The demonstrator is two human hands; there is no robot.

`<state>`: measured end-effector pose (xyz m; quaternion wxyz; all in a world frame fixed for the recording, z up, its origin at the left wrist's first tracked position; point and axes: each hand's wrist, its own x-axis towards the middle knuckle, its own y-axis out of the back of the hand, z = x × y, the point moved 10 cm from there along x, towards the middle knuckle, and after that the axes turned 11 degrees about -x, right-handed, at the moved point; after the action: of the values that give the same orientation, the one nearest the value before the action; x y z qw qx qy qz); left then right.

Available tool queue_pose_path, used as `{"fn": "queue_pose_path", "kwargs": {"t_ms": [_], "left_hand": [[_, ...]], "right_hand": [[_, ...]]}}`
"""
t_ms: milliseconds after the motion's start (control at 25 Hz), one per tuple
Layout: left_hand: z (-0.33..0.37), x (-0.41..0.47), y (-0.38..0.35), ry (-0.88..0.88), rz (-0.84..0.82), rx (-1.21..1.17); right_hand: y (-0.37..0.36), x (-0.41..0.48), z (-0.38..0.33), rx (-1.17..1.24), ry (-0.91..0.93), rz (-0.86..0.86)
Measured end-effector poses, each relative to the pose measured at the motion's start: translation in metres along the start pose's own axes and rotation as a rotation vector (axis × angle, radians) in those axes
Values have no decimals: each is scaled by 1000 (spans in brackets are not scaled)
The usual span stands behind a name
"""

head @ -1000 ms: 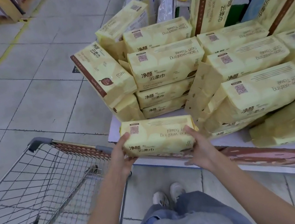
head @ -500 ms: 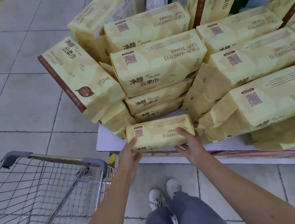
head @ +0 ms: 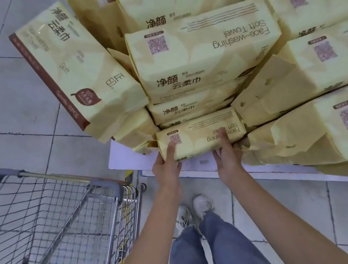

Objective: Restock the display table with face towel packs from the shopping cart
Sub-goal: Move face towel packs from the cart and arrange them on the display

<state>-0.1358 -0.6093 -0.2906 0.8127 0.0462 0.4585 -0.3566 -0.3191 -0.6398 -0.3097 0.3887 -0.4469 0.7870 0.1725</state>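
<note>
The left hand [head: 166,168] and right hand [head: 228,157] are clamping the pale yellow plastic-wrapped face towel pack [head: 201,135], thumbs on top, at the white display table's [head: 275,172] front edge, probably needing a level push flush against the stacked packs [head: 201,57].

Yellow face towel pack [head: 201,136] flat at white display table [head: 199,166] edge, tight against stacked packs [head: 203,54].
</note>
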Motion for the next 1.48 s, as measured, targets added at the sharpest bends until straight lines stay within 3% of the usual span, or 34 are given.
{"fn": "queue_pose_path", "kwargs": {"t_ms": [120, 200, 280, 400, 480, 720, 1040, 1320, 1480], "left_hand": [[-1, -3, 6, 23, 24, 78], [1, -12, 19, 17, 48, 160], [12, -26, 37, -100, 56, 382], [19, -60, 62, -229, -23, 578], [17, -84, 92, -243, 18, 588], [-2, -177, 193, -356, 340, 271], [-71, -275, 301, -371, 789, -310], [-19, -300, 381, -580, 883, -485], [29, -286, 459, -529, 910, -450]], "right_hand": [[-5, -15, 2, -55, -35, -54], [-8, -35, 13, -218, -126, -123], [-9, -60, 26, -442, -189, -232], [-9, -95, 29, -789, -84, -414], [-8, -112, 25, -962, 71, -496], [-29, -160, 32, -1233, 427, -843], [-65, -228, 118, -1508, 474, -1262], [-132, -312, 201, -1564, 553, -1505], [-184, -350, 271, -1561, 481, -1462]]}}
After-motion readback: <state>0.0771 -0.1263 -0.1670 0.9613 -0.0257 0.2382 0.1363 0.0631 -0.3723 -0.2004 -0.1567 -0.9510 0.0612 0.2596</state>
